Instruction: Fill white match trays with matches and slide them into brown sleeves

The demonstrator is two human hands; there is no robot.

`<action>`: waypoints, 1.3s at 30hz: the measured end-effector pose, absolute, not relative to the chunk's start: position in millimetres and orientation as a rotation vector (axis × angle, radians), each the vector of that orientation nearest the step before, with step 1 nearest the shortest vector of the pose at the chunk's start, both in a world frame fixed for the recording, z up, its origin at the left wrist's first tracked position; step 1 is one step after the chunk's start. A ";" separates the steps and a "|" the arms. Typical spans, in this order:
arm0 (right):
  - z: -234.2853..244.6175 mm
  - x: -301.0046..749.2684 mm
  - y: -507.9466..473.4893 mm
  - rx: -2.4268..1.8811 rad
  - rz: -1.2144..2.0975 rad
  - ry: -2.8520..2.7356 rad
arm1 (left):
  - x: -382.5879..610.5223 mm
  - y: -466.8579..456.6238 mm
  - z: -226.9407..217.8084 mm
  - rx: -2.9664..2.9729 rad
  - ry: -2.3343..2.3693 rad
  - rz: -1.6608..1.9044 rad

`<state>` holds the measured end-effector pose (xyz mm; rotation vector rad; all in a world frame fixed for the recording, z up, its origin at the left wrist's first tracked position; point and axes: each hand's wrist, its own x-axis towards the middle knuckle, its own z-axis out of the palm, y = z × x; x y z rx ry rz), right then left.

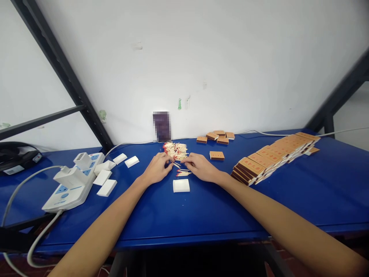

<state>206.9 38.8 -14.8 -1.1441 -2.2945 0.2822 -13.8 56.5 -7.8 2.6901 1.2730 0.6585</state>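
A heap of loose wooden matches point(176, 148) with red heads lies on the blue table in front of my hands. At its near left edge my left hand point(157, 169) is closed in a pinch, with matches point(176, 164) showing at its fingertips. Across from it, my right hand point(199, 167) has its fingers bent together at the heap's right edge; what they grip is too small to make out. Between the hands, a small row of matches point(183, 173) lies roughly parallel. Just below sits a white matchbox tray point(181, 185), apart from both hands.
Orange matchboxes stand in a long stacked row point(268, 156) at right. Several more matchboxes point(220, 134) lie at the back, and a single matchbox point(216, 155) nearer. At left are white trays point(107, 187), a power strip point(76, 188) with cables, and black headgear point(19, 157).
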 end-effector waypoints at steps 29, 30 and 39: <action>-13.5 206.6 41.4 -1.179 0.340 -2.179 | 9.9 49.2 -6.1 2.623 1.202 0.693; -13.6 206.4 41.3 -1.186 0.354 -2.168 | 11.5 48.7 -6.7 2.614 1.205 0.690; -4.9 207.0 33.7 -1.181 0.240 -2.287 | 26.3 13.4 25.4 2.643 1.003 1.004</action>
